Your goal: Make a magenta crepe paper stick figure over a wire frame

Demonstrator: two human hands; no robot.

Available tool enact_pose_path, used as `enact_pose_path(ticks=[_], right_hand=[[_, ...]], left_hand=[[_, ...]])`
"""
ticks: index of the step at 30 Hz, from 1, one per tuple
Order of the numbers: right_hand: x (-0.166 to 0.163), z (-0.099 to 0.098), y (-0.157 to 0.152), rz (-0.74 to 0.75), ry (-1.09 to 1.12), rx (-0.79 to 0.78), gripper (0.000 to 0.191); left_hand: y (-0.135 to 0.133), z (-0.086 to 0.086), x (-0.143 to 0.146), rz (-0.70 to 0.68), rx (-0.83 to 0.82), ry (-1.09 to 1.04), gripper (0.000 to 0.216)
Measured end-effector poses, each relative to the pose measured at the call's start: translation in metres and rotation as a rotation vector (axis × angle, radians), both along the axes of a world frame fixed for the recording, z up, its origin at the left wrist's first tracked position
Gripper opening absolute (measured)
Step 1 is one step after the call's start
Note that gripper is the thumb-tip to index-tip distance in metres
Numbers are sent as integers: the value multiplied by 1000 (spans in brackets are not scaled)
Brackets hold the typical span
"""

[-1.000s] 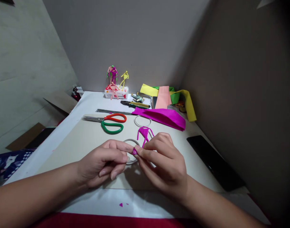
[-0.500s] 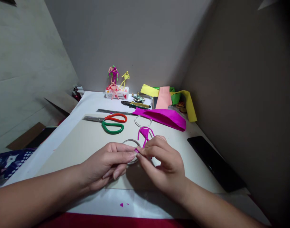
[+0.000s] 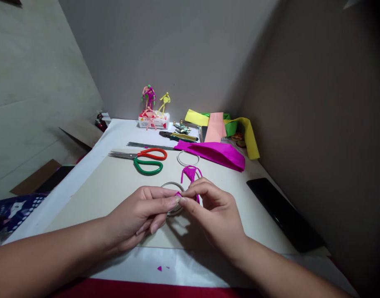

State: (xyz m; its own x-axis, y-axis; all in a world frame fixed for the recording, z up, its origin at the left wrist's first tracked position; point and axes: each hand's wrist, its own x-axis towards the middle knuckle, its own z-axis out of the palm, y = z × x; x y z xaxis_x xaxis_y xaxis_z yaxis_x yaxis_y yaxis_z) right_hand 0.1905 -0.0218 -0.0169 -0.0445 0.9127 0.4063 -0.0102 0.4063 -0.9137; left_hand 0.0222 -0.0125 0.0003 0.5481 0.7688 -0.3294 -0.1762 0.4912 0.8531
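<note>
Between the fingertips of both hands is a small piece of magenta crepe paper (image 3: 178, 194), mostly covered by the fingers. My left hand (image 3: 143, 211) pinches it from the left with thumb and forefinger. From the right, my right hand (image 3: 216, 207) has its thumb and forefinger closed at the same piece. Just beyond the right knuckles lies a magenta paper-wrapped wire figure (image 3: 190, 174), its lower part hidden by that hand. A coil of wire (image 3: 171, 183) rests on the board behind the fingertips, with another pale ring (image 3: 178, 157) farther back.
Scissors (image 3: 148, 161) with red and green handles lie left of centre. Behind them are thin wires (image 3: 149, 145), pliers (image 3: 179, 137) and small figures on a box (image 3: 154, 122). Folded magenta paper (image 3: 216, 155), coloured strips (image 3: 216, 126) and a black phone (image 3: 283, 213) occupy the right side.
My right hand's fingers have shifted slightly and curled at the magenta piece, the thumb now lying flatter. The left hand keeps its pinch almost unmoved.
</note>
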Motion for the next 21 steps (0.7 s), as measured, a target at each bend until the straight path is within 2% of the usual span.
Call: enact_pose_path(ticks=[6,13,18,21], right_hand=[[2,7,-1,4,-101,9,12],[5,15,-1,67,-91,-224,9],[3,17,-5,15,-152,-120,6],[1,15,-6,-6,-182,-45,7]], left_hand=[[-3,2,0,40,127,134,20],[-8,5,3,117,392,421,22],[-10,2,3,156,720,575,16],[-8,-1,0,138,807,586,17]])
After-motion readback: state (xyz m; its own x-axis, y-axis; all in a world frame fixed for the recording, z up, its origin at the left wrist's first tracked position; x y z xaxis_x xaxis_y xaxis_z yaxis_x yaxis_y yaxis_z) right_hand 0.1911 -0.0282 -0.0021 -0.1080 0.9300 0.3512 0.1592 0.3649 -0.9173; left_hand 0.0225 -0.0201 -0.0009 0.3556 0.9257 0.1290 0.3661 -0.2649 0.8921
